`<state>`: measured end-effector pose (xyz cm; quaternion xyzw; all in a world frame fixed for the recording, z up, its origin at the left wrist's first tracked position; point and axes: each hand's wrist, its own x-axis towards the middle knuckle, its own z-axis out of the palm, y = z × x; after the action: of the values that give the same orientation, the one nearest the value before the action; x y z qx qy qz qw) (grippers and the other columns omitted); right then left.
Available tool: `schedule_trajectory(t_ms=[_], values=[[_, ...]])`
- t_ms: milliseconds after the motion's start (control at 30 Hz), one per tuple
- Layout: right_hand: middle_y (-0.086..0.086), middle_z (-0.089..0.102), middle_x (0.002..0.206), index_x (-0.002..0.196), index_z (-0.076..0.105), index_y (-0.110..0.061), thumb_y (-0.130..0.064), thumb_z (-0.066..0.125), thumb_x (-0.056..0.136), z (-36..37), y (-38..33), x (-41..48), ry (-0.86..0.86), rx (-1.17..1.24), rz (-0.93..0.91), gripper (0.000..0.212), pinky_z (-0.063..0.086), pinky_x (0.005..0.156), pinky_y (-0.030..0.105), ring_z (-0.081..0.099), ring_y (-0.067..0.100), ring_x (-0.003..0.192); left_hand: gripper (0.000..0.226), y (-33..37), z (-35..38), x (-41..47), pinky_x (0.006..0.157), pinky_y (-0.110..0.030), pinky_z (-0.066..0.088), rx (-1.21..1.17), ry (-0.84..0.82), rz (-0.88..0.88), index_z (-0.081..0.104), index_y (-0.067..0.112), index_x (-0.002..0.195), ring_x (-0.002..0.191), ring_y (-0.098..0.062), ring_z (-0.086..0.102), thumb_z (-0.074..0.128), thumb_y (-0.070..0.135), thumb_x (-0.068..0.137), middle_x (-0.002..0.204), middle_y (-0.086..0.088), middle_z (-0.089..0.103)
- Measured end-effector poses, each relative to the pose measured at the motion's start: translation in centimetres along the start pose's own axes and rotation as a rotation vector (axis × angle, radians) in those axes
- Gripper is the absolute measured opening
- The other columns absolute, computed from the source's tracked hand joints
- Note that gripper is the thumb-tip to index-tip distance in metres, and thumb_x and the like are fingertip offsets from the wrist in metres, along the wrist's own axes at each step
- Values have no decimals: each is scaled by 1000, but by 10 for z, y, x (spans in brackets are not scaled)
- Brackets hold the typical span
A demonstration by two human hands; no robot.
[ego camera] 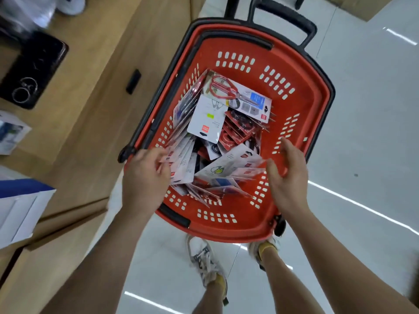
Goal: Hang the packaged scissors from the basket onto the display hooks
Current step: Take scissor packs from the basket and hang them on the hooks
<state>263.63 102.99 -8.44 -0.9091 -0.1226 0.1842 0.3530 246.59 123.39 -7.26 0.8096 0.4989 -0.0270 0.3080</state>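
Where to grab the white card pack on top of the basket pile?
Pinch the white card pack by its near short edge, beside the hang slot, coming from above on the person's side. It lies tilted atop the other packs in the basket, and that edge looks uncovered.

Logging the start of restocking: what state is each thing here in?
Basket: upright on the floor, loaded with packs.
Pull handle: extended.
Scissor packs: jumbled heap inside the basket.
Left hand: fingers at the left packs; hold too blurred to tell.
Right hand: open above the right packs, holding nothing.
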Motion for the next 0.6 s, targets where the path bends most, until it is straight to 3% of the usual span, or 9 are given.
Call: schedule_trajectory(t_ms=[100, 167, 233, 333, 433, 533, 600], values=[[-2, 61, 127, 138, 52, -22, -17, 56, 98, 22, -14, 13, -63, 268, 178, 40, 50, 103, 37, 59, 10, 115, 26, 10, 36, 5, 93, -33, 46, -58, -257, -19, 66, 19, 119, 114, -17, 54, 54, 27, 97, 127, 0, 59], [-3, 64, 118, 132, 56, -24, -16, 54, 99, 36, -25, 21, -91, 463, 308, 34, 55, 97, 37, 64, 12, 107, 32, 15, 53, 13, 106, -41, 44, -48, -193, 22, 62, 19, 127, 128, -22, 45, 56, 25, 96, 138, -2, 51], [0, 64, 120, 128, 59, -25, -16, 52, 100, 51, -32, 32, -145, 555, 357, 30, 55, 93, 34, 65, 14, 107, 40, 23, 59, 28, 107, -40, 42, -37, -62, 38, 56, 21, 133, 133, -24, 38, 60, 24, 93, 145, -3, 43], [-2, 65, 122, 122, 63, -24, -15, 52, 100, 72, -36, 41, -190, 588, 364, 27, 54, 97, 37, 63, 15, 113, 47, 24, 64, 52, 93, -30, 40, -40, -19, -67, 49, 21, 136, 126, -26, 46, 62, 19, 91, 142, -5, 47], [-9, 65, 115, 119, 64, -24, -13, 52, 100, 90, -37, 41, -249, 612, 367, 25, 55, 94, 34, 63, 12, 111, 55, 13, 78, 60, 81, -36, 47, 23, -92, -110, 40, 23, 144, 111, -30, 61, 60, 18, 93, 128, -9, 62], [-11, 65, 115, 123, 62, -23, -13, 51, 101, 99, -37, 37, -314, 616, 374, 26, 56, 89, 30, 63, 9, 108, 43, 9, 82, 60, 71, -36, 51, 218, -51, -43, 46, 26, 143, 88, -31, 69, 47, 20, 100, 97, -10, 72], [-5, 63, 123, 127, 60, -23, -14, 52, 101, 100, -39, 31, -365, 591, 389, 29, 56, 91, 32, 61, 10, 112, 35, 12, 75, 58, 68, -37, 53, 294, -29, -3, 52, 22, 135, 80, -31, 69, 46, 20, 100, 88, -9, 72]])
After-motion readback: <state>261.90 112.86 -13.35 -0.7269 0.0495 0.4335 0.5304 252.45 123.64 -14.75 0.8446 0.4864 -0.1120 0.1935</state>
